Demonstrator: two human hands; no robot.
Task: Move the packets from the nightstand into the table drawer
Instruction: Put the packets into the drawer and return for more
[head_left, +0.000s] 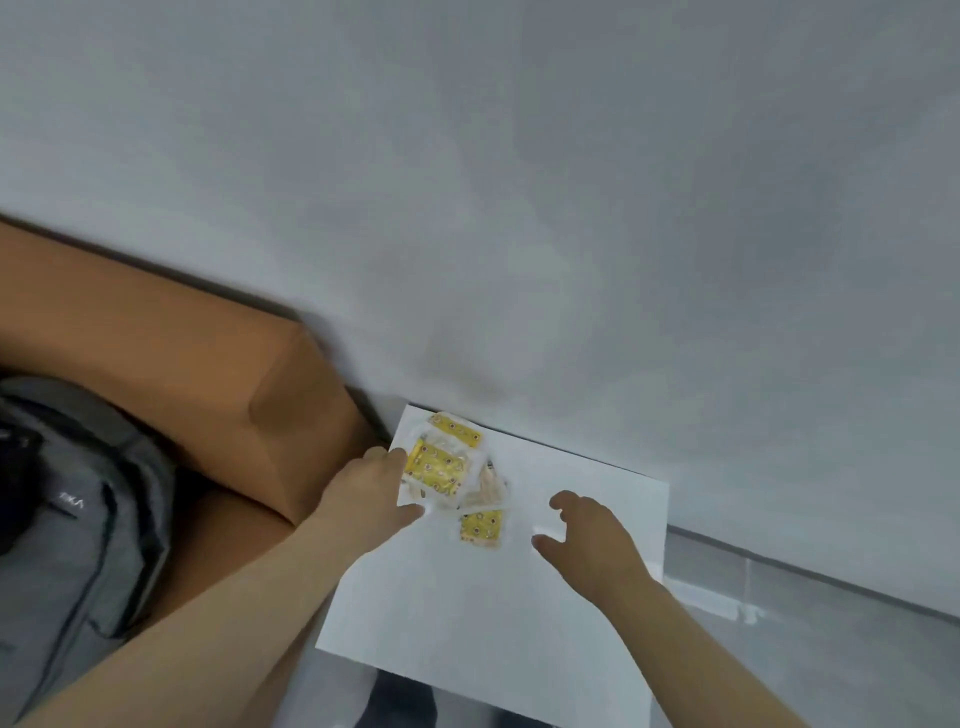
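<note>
the small clear plastic packets with yellow printed panels (452, 478) lie in a loose overlapping pile on the flat white nightstand top (493, 613), up in its 11 o'clock corner near the wall. one packet sits a little apart at the pile's 5 o'clock. your left hand (369, 493) is at the pile's 9 o'clock, spread wide, with forefinger and thumb touching the left edge of the largest packet. your right hand (587, 540) hovers at the pile's 3 o'clock, near but not touching it, fingers loosely curled and holding nothing. at 9 o'clock of the nightstand, just beside it, is a padded brown upholstered block (182, 353), with a grey fabric backpack (67, 519) beyond that. a plain pale grey wall (571, 208) fills 12 o'clock.
</note>
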